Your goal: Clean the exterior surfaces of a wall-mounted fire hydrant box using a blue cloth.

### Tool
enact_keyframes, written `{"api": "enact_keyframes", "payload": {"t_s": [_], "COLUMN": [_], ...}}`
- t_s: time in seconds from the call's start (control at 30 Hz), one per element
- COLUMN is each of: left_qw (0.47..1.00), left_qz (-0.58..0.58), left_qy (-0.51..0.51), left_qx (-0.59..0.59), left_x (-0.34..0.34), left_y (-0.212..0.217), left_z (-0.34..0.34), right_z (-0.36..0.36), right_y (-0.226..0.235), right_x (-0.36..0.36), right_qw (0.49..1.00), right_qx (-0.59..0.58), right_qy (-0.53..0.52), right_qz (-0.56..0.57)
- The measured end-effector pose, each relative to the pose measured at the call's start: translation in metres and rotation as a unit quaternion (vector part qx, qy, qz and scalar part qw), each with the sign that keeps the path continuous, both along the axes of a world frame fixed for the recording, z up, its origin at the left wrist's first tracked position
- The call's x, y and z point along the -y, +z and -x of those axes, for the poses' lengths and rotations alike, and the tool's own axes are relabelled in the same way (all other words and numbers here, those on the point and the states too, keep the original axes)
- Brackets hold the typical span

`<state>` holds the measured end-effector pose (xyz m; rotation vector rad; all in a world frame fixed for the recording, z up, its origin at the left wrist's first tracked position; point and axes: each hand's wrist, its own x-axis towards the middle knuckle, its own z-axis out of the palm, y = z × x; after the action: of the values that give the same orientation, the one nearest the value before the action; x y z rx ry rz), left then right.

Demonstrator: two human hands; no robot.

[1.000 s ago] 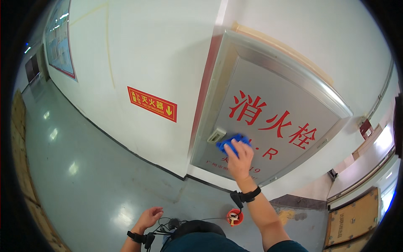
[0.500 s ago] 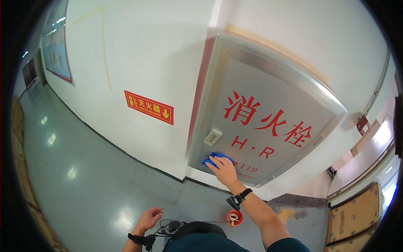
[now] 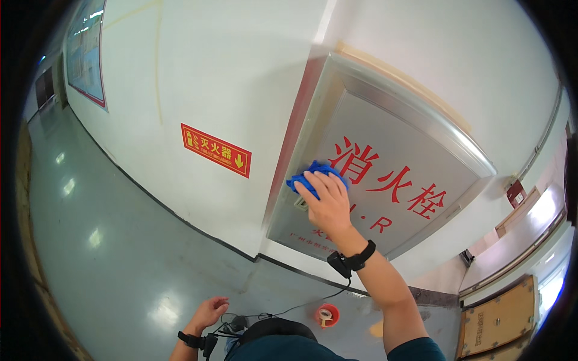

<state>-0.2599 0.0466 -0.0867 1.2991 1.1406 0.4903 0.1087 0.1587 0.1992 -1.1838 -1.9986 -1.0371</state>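
Observation:
A blue cloth lies bunched under my right hand, which presses it against the grey door of a wall-mounted fire hydrant cabinet. The spot is near the door's left edge, beside the first large red character. Just below the cloth, the pale door latch is partly covered by my hand. My left hand hangs low over the floor, holding nothing that I can see, its fingers loosely bent. Both wrists carry black straps with small devices and cables.
An orange-red bucket with a roll-like pale item in it stands on the grey floor near my body. On the white wall is a red and yellow sign. A framed board hangs farther left, and a wooden crate stands at right.
My right hand has slid the blue cloth up the door, from below the latch to above it. The view has shifted slightly. My left hand stays low, about where it was.

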Motion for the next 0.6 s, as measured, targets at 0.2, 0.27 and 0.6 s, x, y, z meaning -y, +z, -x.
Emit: {"api": "enact_keyframes", "payload": {"t_s": [0.2,0.27,0.6], "left_qw": [1.000,1.000,1.000], "left_qz": [-0.009,-0.006,-0.002], "left_qy": [0.009,0.014,0.016], "left_qx": [0.006,0.013,0.014], "left_x": [0.001,0.001,-0.001], "left_y": [-0.002,-0.003,-0.005], "left_z": [0.005,0.006,0.007], "right_z": [0.003,0.002,0.004], "right_y": [-0.005,-0.005,0.028], "right_x": [-0.006,-0.002,0.014], "right_qw": [0.990,0.986,0.991], "right_qx": [0.108,0.137,0.090], "right_qy": [0.029,0.028,0.027], "right_qz": [0.090,0.092,0.097]}}
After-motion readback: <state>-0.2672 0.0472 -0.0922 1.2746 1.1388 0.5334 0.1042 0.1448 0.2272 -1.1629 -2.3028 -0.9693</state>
